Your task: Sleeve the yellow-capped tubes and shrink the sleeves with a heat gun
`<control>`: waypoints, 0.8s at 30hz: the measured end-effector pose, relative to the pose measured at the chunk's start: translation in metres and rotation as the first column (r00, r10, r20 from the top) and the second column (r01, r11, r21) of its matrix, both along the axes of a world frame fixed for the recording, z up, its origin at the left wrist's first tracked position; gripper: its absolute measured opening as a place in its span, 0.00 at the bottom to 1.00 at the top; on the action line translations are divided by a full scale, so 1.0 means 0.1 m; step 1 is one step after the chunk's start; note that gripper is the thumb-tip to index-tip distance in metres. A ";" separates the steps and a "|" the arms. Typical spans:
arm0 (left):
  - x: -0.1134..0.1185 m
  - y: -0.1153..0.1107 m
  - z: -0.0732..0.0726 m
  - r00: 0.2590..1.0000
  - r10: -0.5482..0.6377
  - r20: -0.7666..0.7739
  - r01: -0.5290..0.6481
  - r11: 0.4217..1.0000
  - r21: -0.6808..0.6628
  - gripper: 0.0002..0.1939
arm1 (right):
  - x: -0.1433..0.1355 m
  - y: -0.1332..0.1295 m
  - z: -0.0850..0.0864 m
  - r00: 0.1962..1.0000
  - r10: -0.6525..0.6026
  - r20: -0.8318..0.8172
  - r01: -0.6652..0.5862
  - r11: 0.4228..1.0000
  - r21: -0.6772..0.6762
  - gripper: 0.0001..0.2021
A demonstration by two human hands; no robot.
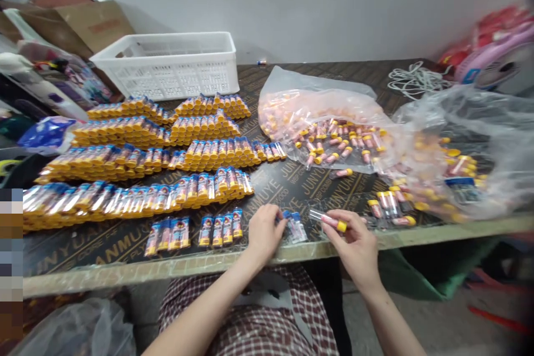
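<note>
My right hand (356,242) pinches a small clear tube (327,219) with pink contents and a yellow cap, tilted just above the table's front edge. My left hand (266,233) rests near the edge with its fingers curled; whatever is in them, if anything, is hidden. Between the hands lie some clear sleeves with blue tops (296,226), right beside my left fingertips. To the left of that hand are several tubes in printed blue sleeves (220,229). Loose yellow-capped tubes (390,204) lie just right of my right hand.
Stacked rows of sleeved tubes (137,198) cover the table's left side. Behind them stands a white plastic basket (167,67). Plastic bags of tubes (329,100) spread across the right, with a coil of string (417,79) and a pink fan (498,61) behind.
</note>
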State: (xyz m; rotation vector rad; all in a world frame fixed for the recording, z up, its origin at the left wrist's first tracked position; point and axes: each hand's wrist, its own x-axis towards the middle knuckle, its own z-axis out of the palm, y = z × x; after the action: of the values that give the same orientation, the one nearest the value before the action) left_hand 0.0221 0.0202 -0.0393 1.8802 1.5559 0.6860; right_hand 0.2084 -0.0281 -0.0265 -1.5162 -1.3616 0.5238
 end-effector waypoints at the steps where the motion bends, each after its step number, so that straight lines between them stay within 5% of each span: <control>1: -0.01 0.02 0.00 0.987 0.056 0.152 -0.046 0.997 -0.068 0.05 | -0.03 -0.03 0.03 1.000 0.015 -0.021 -0.014 1.000 0.018 0.08; 5: -0.05 0.10 0.02 0.675 0.366 0.641 -0.048 0.888 -0.457 0.15 | -0.14 -0.15 0.10 0.992 0.039 -0.120 -0.035 0.999 0.030 0.12; 7: -0.07 0.13 0.07 0.532 0.476 0.700 0.027 0.817 -0.576 0.21 | -0.19 -0.20 0.10 0.991 0.018 -0.135 -0.011 0.998 0.055 0.13; 9: -0.09 0.14 0.11 0.464 0.529 0.711 0.062 0.781 -0.622 0.21 | -0.23 -0.24 0.08 0.993 -0.005 -0.116 0.014 0.997 0.080 0.12; 14: -0.12 0.13 0.15 0.403 0.575 0.712 0.041 0.766 -0.642 0.18 | -0.27 -0.27 0.04 0.999 0.017 0.043 -0.025 0.982 0.186 0.14; 24: -0.12 0.10 0.14 0.444 0.553 0.705 -0.046 0.800 -0.599 0.18 | -0.33 -0.25 0.07 0.978 0.026 0.208 -0.079 0.964 0.254 0.16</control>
State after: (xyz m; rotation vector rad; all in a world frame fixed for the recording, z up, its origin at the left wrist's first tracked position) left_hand 0.0104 0.0306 -0.0253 0.5890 1.1841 1.0469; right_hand 0.1752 -0.0533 -0.0193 -1.3463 -1.5655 0.2138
